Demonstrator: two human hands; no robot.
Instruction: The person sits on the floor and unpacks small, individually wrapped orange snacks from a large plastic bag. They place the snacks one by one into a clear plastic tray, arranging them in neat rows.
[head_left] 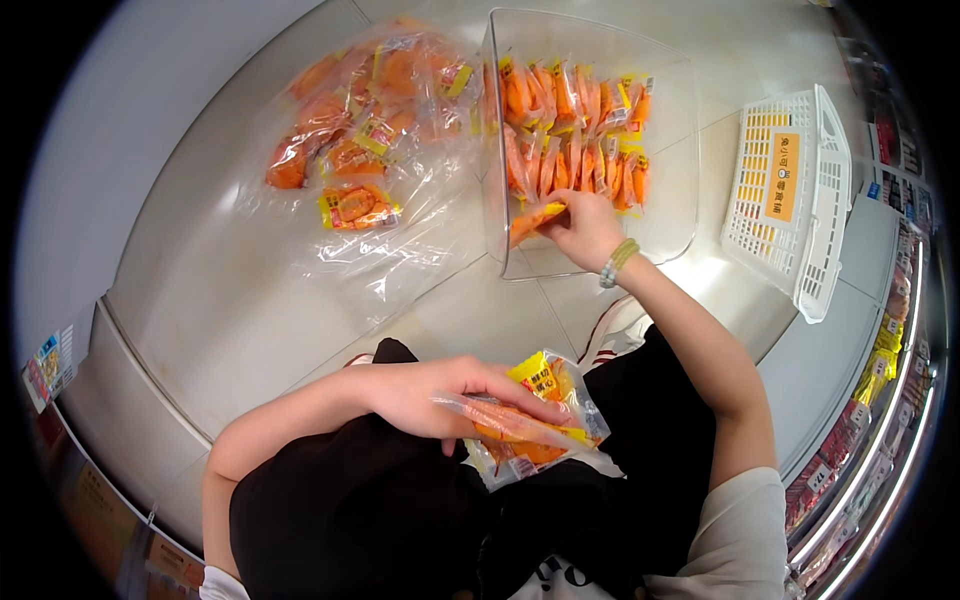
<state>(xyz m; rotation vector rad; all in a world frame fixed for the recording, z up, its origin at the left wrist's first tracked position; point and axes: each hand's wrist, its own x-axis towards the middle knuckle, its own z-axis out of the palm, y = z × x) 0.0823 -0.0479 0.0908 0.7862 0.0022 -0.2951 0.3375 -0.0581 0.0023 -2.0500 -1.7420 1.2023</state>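
Note:
My right hand (585, 225) pinches an orange snack packet with a yellow top (532, 222) inside the near part of a clear plastic bin (680, 236). Two rows of upright orange packets (560, 95) stand in the bin beyond it. My left hand (430, 395) is over my lap, fingers wrapped across several clear-wrapped orange packets (530, 445) with yellow labels. To the left of the bin, a large transparent bag (390, 270) lies spread on the tiled floor with more orange packets (355, 205) in and on it.
A white perforated basket (815, 200) with an orange label stands right of the bin. Lit shelves (880, 360) of packaged goods line the right side, beside a grey ledge (830, 350). A pale panel (110, 90) and lower shelving (170, 555) border the left. My knees frame the lower middle.

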